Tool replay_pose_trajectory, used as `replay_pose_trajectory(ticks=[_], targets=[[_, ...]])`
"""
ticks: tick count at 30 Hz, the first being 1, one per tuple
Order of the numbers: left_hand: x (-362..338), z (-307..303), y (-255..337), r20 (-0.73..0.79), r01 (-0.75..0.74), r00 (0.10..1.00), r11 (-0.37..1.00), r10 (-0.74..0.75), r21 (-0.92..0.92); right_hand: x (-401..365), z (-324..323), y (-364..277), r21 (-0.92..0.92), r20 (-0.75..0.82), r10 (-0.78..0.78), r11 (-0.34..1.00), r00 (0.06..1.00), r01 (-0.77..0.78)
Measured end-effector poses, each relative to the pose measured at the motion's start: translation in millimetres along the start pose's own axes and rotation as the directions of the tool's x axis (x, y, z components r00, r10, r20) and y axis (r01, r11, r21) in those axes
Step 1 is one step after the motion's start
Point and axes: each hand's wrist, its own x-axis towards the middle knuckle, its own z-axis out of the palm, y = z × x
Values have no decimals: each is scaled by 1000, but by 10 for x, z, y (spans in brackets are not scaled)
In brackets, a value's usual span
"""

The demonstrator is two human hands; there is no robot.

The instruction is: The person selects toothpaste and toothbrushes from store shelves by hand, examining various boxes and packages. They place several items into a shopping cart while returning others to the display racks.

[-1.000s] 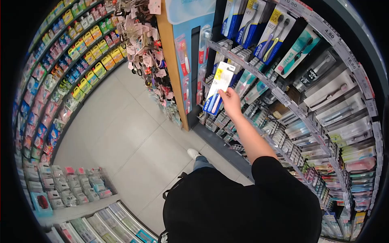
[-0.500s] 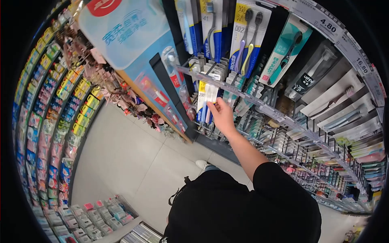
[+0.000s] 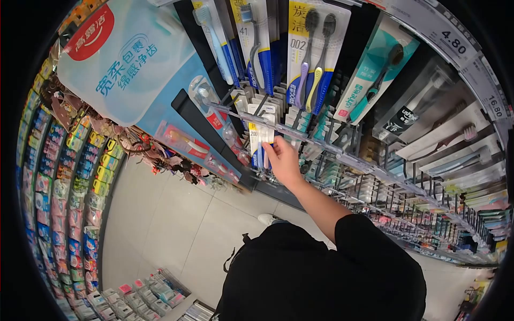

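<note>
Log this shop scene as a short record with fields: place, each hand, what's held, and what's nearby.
Place: shop aisle, at a toothbrush rack
Right hand: shut on a toothbrush pack, held at the rack's hooks
Left hand: not in view
Above: hanging pack with purple and yellow brushes
Left: blue display sign
Price label: 4.80

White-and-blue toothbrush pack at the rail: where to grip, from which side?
Pinch the white-and-blue toothbrush pack by its lower edge, from in front and below: it is flat and upright, top at the clear rail. The right hand grips there.
</note>
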Motion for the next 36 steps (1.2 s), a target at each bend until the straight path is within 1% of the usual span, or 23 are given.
replay_pose_trajectory(ticks=[3,6,9,10,12,15,17,18,20,21,22,23,24,25,26,27,28,30,31,32,33,35,36], targets=[[1,15,17,-5,5,1000,1000,-5,-21,24,22,69,-74,22,8,997,1000,-7],[-41,37,18,-11,17,1000,999,-17,-50,-95,87,148,-98,-102,-232,970,967,222],[-77,78,-35,-25,37,999,996,-39,-86,-431,43,127,-202,-76,-258,950,963,239],[-93,99,-64,-26,48,998,994,-51,-101,-557,37,262,-256,-17,-321,917,947,306],[-133,164,-137,-33,74,996,989,-79,-129,-768,-16,472,-121,255,-332,921,908,371],[-169,276,-332,-50,114,991,979,-124,-166,-876,1,888,-147,605,-422,774,675,616],[-172,414,-572,-66,134,987,971,-150,-200,-976,56,1054,-226,715,-169,863,679,452],[-141,506,-772,-83,130,985,966,-152,-223,-1027,107,1187,-265,770,-47,883,636,387],[-242,739,-1101,-147,127,974,952,-173,-280,-1156,276,1689,-284,762,35,916,647,284],[-407,794,-1091,-195,131,960,940,-199,-315,-1164,355,1825,-362,792,143,893,594,268],[-498,812,-1083,-143,224,950,925,-277,-306,-1156,428,1953,-437,814,244,855,526,279],[-837,553,-606,-90,314,932,904,-352,-289,-1140,496,2048,-457,846,278,818,455,350],[-913,668,-581,-143,301,928,918,-345,-257,-1132,607,2130,-460,872,304,776,383,431],[-1061,751,-500,-162,323,912,903,-377,-283,-1102,662,2121,-332,938,213,775,272,537],[-1208,837,-402,-193,343,888,880,-418,-330,-1061,766,2217,-165,984,92,804,154,571],[-1375,946,-283,-237,356,855,854,-462,-380,-1000,925,2420,-52,996,91,712,-18,700],[-1558,1078,-176,-276,368,819,829,-504,-421,-970,1062,2472,41,993,49,720,-110,693],[-1916,1342,44,-206,462,737,702,-644,-543,-888,1335,2642,120,971,73,671,-226,732],[-2079,1444,163,-173,486,708,650,-685,-585,-854,1484,2735,244,950,1,625,-314,742],[-2288,1520,328,-113,521,662,563,-741,-642,-838,1628,2593,297,925,-8,636,-379,712],[-2369,1807,360,-95,545,621,516,-778,-661,-854,1767,2476,339,901,-18,652,-434,678],[-2487,2591,446,-59,586,555,440,-830,-680,-916,2134,2599,442,850,-17,567,-527,695],[-2604,2898,468,14,622,546,394,-838,-677,-1038,2292,2369,531,807,-80,532,-586,659]])
